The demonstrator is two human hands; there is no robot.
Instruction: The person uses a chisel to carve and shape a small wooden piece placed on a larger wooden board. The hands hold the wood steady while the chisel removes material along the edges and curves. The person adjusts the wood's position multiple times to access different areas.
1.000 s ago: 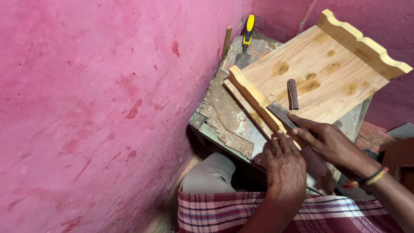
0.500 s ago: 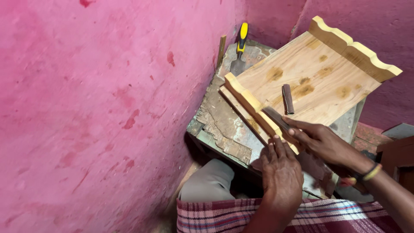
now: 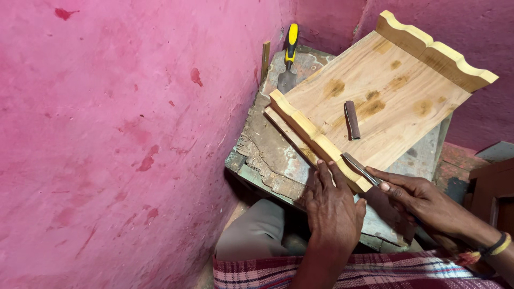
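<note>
My left hand lies flat, fingers spread, pressing the near end of the scalloped wooden strip on the board. My right hand is pinched around a thin metal blade, its tip against that strip's near end. The strip looks stiff and light, best held down close to the working end. Its long axis runs from near right to far left. A yellow-handled tool lies far off on the worn bench.
</note>
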